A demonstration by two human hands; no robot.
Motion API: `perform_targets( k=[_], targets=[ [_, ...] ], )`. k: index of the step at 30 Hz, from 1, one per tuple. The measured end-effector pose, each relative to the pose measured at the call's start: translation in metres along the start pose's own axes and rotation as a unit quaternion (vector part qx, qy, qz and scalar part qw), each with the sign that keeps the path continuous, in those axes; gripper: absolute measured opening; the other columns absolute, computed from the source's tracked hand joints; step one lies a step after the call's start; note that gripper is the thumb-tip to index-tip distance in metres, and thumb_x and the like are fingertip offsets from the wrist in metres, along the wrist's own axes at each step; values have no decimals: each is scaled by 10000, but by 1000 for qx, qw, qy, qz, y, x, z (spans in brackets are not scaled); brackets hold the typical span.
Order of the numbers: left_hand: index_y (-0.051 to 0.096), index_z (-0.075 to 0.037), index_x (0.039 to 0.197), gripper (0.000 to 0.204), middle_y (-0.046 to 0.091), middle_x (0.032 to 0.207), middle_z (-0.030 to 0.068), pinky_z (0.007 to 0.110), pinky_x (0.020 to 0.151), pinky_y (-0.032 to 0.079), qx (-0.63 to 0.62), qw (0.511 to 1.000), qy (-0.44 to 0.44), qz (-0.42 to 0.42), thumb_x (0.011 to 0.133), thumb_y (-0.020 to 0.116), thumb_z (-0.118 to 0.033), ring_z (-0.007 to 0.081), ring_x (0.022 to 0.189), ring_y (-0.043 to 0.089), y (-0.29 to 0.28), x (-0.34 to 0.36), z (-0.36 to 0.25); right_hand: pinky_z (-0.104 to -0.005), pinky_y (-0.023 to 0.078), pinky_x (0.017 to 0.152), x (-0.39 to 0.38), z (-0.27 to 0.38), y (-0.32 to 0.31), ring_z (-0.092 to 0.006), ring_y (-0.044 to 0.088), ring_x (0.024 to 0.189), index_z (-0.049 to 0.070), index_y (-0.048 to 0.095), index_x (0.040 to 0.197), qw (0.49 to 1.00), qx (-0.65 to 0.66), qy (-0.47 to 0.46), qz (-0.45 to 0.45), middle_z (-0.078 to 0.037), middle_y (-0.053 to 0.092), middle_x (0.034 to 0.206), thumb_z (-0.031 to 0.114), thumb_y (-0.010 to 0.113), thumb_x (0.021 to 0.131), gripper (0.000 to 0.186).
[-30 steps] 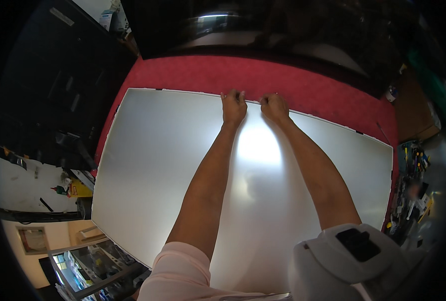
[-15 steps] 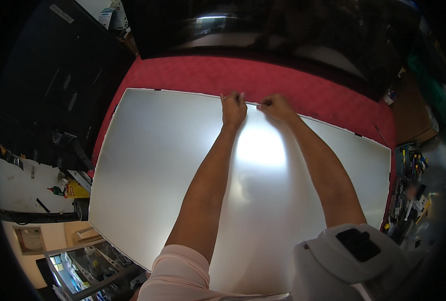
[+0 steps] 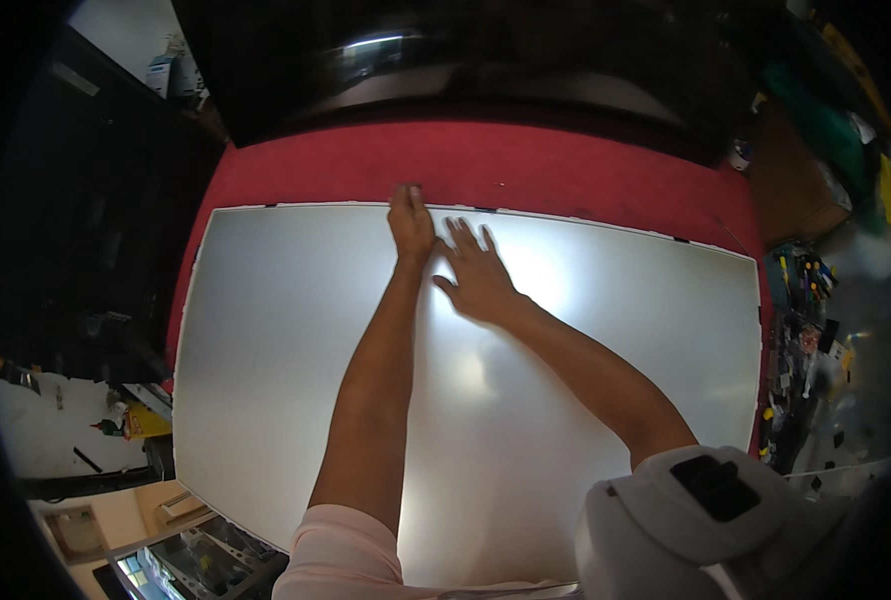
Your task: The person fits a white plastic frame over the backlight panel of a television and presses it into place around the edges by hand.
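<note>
Sheet (image 3: 485, 420) down flat over red cloth (image 3: 565, 160); far edge seems unfinished. My left hand (image 3: 411, 228) there, grip unclear; right hand (image 3: 478, 277) spread wide.

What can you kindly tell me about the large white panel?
The white panel is a rectangular sheet with a smooth, shiny, plastic-looking face and dark tabs along its pale border. It lies flat over a red surface, glare near its far edge. The left hand reaches over that edge; the right hand is spread over its face, contact unclear.
</note>
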State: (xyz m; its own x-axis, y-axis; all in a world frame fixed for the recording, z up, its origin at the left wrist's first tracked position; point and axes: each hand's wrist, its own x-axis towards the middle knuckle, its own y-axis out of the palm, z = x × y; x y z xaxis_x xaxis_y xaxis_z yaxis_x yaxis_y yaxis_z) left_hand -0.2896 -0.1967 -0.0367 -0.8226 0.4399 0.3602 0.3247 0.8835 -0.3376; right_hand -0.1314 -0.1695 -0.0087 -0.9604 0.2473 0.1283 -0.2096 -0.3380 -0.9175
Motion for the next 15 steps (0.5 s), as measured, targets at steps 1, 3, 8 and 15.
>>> perform_targets(
  k=[1,3,8,15],
  targets=[
    [580,-6,959,236,629,895,193,454,1020,309,-2,1000,14,-8,953,404,-163,375,861,587,6,0,-1,-503,116,1129,-3,-16,3,-332,185,1391,-20,359,1361,997,-12,4,-77,-219,257,1465,358,545,894,629],
    [582,-9,938,210,611,915,169,503,1045,262,32,999,39,18,936,412,-133,355,904,577,11,0,-9,-500,139,1121,-2,-47,-10,-332,273,1355,-21,395,1339,987,-2,76,-142,-217,342,1420,340,594,865,627],
    [582,-6,931,198,583,945,152,554,1068,199,57,997,37,44,916,414,-109,344,955,555,1,-1,-8,-460,280,1052,32,-51,-51,-305,521,1146,25,588,1183,982,102,156,-8,-170,597,1175,311,659,826,462],
    [579,-4,936,173,582,931,152,534,1085,196,56,997,22,44,898,430,-83,335,943,558,14,-1,-10,-374,484,746,86,-127,2,-278,629,777,13,653,886,883,267,323,-211,-163,654,762,208,566,901,214]
  ],
)
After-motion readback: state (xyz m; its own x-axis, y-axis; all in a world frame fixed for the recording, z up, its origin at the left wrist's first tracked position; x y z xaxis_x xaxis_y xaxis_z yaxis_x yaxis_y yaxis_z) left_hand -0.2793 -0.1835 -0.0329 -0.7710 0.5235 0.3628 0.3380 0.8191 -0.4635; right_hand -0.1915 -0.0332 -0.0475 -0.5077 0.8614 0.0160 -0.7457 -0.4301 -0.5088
